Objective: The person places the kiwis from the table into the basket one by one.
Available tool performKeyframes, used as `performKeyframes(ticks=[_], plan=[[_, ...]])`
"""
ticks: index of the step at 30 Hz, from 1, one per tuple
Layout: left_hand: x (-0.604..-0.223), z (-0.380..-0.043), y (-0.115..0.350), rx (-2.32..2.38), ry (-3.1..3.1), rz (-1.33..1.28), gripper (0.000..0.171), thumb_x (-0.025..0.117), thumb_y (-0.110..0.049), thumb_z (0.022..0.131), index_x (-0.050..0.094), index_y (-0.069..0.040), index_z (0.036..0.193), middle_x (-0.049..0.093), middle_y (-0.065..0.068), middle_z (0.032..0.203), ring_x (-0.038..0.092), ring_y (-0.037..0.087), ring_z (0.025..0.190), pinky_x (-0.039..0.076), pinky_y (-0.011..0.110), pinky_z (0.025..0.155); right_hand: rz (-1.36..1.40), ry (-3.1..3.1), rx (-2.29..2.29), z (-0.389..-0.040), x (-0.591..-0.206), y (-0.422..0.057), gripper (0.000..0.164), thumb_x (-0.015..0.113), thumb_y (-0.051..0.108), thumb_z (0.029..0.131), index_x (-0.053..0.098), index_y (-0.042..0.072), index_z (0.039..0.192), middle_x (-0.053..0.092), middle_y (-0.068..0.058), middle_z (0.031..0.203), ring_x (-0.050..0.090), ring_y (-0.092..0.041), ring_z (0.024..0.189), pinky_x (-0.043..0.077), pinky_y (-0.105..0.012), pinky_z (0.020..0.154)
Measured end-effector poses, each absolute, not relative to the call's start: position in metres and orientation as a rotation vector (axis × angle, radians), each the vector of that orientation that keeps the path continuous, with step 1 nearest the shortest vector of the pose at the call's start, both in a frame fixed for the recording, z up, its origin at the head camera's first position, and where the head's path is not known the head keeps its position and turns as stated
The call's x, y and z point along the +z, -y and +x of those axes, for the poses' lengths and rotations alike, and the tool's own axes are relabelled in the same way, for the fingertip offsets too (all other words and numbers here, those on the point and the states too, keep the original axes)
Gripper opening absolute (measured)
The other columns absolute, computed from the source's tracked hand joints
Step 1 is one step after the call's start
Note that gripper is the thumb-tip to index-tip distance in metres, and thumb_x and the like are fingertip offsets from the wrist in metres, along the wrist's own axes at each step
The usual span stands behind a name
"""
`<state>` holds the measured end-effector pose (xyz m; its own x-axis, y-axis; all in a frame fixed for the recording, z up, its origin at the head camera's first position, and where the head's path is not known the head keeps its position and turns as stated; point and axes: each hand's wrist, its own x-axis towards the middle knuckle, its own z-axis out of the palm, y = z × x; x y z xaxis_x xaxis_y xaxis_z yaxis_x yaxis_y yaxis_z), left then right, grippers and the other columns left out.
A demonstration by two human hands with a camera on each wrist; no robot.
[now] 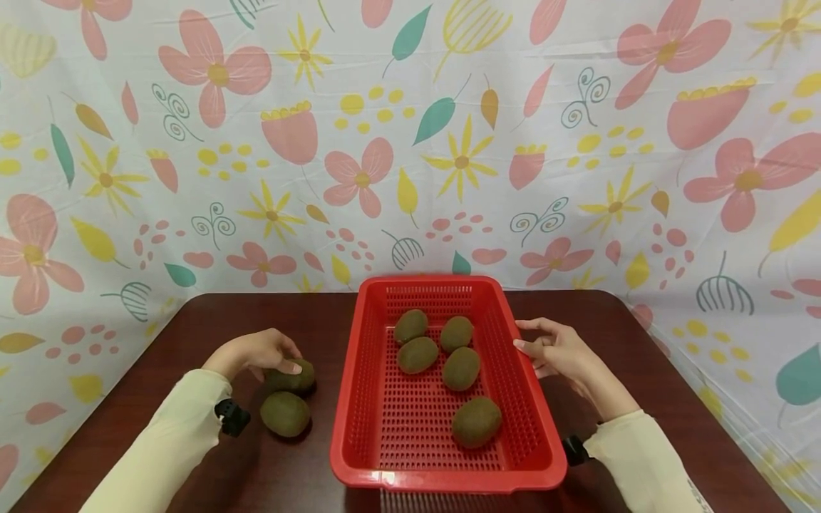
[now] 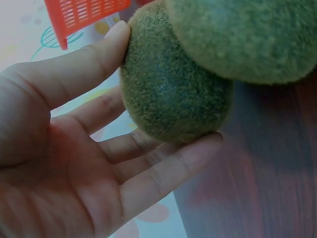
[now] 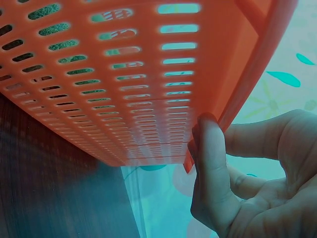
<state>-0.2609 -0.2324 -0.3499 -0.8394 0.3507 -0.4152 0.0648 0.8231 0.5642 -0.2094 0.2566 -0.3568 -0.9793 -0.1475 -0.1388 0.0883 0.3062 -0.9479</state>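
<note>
My left hand [image 1: 261, 352] is over the left part of the table, with thumb and fingers around a brown, fuzzy kiwi [image 1: 300, 377]. In the left wrist view the thumb lies on one side of this kiwi [image 2: 171, 84] and the fingers on the other. A second kiwi [image 1: 285, 415] lies just nearer on the table, overlapping the held one in the left wrist view. On the right, my right hand [image 1: 564, 356] pinches the side rim of a red perforated plastic basket [image 1: 527, 399]. Its thumb and fingers meet at the rim [image 3: 247, 74] in the right wrist view.
Several kiwis sit inside the basket, among them one kiwi [image 1: 477, 422] near its front right. The basket stands on a dark reddish-brown table [image 1: 231, 320]. Behind and beside the table hangs a white cloth [image 1: 410, 192] with flowers and leaves.
</note>
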Motion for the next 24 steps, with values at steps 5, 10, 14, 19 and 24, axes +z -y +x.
performKeyframes(ticks=[5,10,14,19,24], plan=[[-0.342,-0.262,0.233,0.832,-2.476,0.297,0.037,0.07,-0.023,0.089,0.065,0.0,0.118,0.06,0.017,0.119,0.061,0.028,0.098,0.056,0.042,0.068,-0.055,-2.376,-1.735,-0.21,-0.356,-0.256,0.061,0.065,0.019,0.093,0.037,-0.003,0.143,0.06,-0.008,0.074,0.062,-0.016,0.061,0.057,-0.035,0.06],[-0.333,-0.261,0.233,0.949,-2.453,0.254,0.04,0.069,-0.026,0.091,0.062,0.002,0.119,0.061,0.015,0.109,0.063,0.024,0.082,0.057,0.041,0.068,-0.057,-2.38,-1.733,-0.209,-0.356,-0.256,0.061,0.065,0.019,0.093,0.037,-0.003,0.143,0.059,-0.007,0.073,0.062,-0.016,0.061,0.057,-0.035,0.06],[-0.325,-0.26,0.231,1.056,-2.409,0.247,0.047,0.065,-0.026,0.094,0.056,0.007,0.126,0.058,0.018,0.11,0.063,0.025,0.078,0.058,0.042,0.069,-0.06,-2.381,-1.735,-0.208,-0.355,-0.256,0.061,0.065,0.019,0.093,0.037,-0.003,0.143,0.059,-0.007,0.072,0.062,-0.016,0.06,0.057,-0.035,0.06],[-0.312,-0.262,0.228,1.172,-2.337,0.239,0.053,0.059,-0.027,0.097,0.048,0.011,0.132,0.059,0.02,0.114,0.065,0.027,0.091,0.057,0.043,0.074,-0.061,-2.384,-1.733,-0.208,-0.355,-0.256,0.061,0.065,0.019,0.093,0.037,-0.003,0.143,0.059,-0.007,0.073,0.062,-0.015,0.06,0.057,-0.035,0.059],[-0.297,-0.263,0.22,1.251,-2.259,0.258,0.055,0.055,-0.027,0.099,0.043,0.013,0.134,0.06,0.019,0.107,0.067,0.027,0.089,0.056,0.043,0.078,-0.057,-2.385,-1.73,-0.209,-0.356,-0.256,0.061,0.065,0.019,0.093,0.037,-0.003,0.143,0.059,-0.007,0.073,0.062,-0.015,0.06,0.057,-0.034,0.059]])
